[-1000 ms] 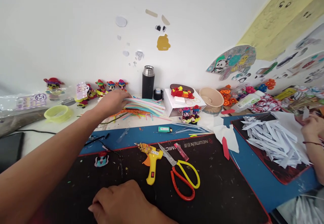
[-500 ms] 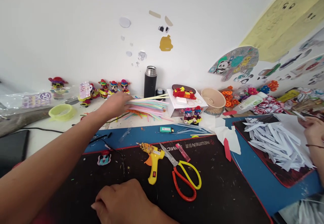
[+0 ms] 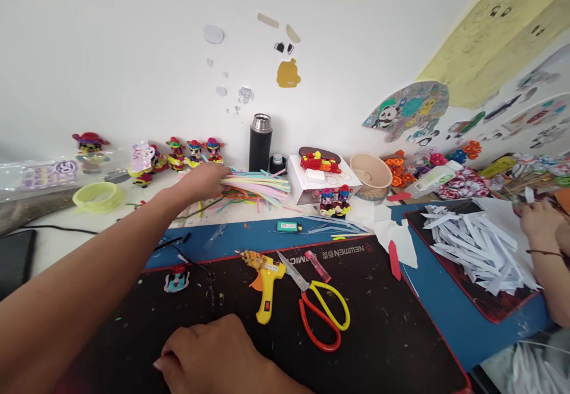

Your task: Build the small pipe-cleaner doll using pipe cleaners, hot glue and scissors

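My left hand [image 3: 208, 180] reaches to the back of the table, closed around the left end of a bundle of pastel pipe cleaners [image 3: 262, 186]. The stems are pink, yellow, blue and pale green, fanning out to the right. Near the front, my right hand [image 3: 214, 349] rests on the black mat [image 3: 378, 323], its fingers curled under; whatever they may hold is hidden. Just beyond it lie a yellow glue gun [image 3: 266, 281] and scissors [image 3: 318, 308] with one red and one yellow handle. A small blue and red doll piece [image 3: 177, 279] lies to their left.
A black flask [image 3: 260, 145], a white box [image 3: 303, 183] and a round bowl [image 3: 370, 174] stand along the wall. Several small dolls [image 3: 195, 152] line the back left. At right, another person's hand [image 3: 541, 225] works beside a pile of white paper strips [image 3: 481, 248].
The pipe cleaners have shifted in my left hand; the pale yellow ones no longer stick out above the bundle. My right hand stays on the mat. The other person's hand has moved left.
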`<state>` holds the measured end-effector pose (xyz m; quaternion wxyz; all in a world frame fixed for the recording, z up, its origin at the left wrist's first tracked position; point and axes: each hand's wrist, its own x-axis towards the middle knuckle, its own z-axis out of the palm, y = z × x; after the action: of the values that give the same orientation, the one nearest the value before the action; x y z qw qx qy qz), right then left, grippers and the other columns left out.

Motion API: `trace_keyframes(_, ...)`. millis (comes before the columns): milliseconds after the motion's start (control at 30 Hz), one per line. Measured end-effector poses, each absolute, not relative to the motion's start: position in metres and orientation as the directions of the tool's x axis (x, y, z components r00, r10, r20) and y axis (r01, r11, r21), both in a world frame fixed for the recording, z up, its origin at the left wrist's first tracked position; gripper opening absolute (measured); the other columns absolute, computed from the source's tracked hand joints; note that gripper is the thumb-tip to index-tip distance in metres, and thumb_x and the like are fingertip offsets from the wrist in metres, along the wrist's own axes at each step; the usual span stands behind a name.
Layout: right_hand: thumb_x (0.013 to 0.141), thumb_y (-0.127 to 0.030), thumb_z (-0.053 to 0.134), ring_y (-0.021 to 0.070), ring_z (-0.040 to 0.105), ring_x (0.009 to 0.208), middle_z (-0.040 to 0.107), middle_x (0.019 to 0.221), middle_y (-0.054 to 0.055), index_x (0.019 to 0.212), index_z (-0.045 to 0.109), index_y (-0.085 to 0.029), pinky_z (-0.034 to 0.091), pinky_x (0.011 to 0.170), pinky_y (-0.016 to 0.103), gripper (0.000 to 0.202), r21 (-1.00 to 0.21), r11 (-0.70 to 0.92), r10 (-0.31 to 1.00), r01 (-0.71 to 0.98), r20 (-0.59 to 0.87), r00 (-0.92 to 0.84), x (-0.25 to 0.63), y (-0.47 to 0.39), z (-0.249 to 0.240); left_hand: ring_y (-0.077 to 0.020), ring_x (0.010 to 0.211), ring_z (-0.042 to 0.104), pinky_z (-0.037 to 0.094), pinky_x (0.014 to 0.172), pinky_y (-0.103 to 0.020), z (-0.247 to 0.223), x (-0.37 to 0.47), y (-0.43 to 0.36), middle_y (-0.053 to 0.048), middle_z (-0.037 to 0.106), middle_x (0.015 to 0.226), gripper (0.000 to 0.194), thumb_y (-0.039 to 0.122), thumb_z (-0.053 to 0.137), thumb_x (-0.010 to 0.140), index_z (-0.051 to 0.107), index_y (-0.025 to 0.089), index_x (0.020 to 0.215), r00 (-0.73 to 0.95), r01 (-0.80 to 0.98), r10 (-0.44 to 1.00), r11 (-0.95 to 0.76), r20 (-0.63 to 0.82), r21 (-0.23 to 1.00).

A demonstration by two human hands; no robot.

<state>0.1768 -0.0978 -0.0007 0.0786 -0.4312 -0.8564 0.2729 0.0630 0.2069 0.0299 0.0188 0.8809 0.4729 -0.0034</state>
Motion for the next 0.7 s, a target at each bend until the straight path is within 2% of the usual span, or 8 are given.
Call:
trace_keyframes(167,0.109,-0.044,0.056,0.0269,0.083,0.094,0.085,0.11,0.002,0.115,0.07,-0.022,0.068,0.079,0.042,0.026,-0.531,0.469,0.776,0.706,-0.133,-0.616,0.175,-0.098,-0.002,-0.0355,0.115,0.072,0.053,0.093,-0.038,0.059,0.061,0.215,-0.014,0.08,0.121,0.04,0.045,0.051,0.093,0.078,0.022,0.113,0.555,0.832,0.832,-0.554,-0.024,0.04)
trace_keyframes(367,0.109,-0.044,0.057,0.0267,0.083,0.093,0.085,0.107,0.001,0.113,0.07,-0.023,0.067,0.078,0.041,0.026,-0.532,0.475,0.779,0.701,-0.115,-0.616,0.175,-0.099,-0.004,-0.033,0.107,0.075,0.052,0.086,-0.034,0.079,0.061,0.217,-0.01,0.081,0.118,0.041,0.045,0.049,0.094,0.074,0.022,0.117,0.545,0.837,0.838,-0.543,-0.027,0.066)
trace_keyframes(600,0.109,-0.043,0.058,0.0264,0.083,0.095,0.085,0.109,0.001,0.114,0.07,-0.023,0.067,0.08,0.04,0.024,-0.55,0.47,0.784,0.69,-0.1,-0.613,0.176,-0.1,-0.005,-0.0331,0.114,0.072,0.052,0.091,-0.036,0.071,0.057,0.209,-0.012,0.08,0.125,0.042,0.039,0.049,0.094,0.073,0.022,0.124,0.541,0.841,0.84,-0.537,-0.051,0.075)
trace_keyframes(700,0.109,-0.043,0.058,0.0268,0.083,0.096,0.085,0.11,0.001,0.115,0.07,-0.023,0.067,0.081,0.041,0.024,-0.553,0.463,0.784,0.693,-0.11,-0.611,0.176,-0.099,-0.004,-0.0351,0.113,0.073,0.053,0.091,-0.038,0.064,0.057,0.208,-0.014,0.079,0.127,0.048,0.043,0.05,0.094,0.073,0.021,0.131,0.531,0.847,0.843,-0.526,-0.084,0.079)
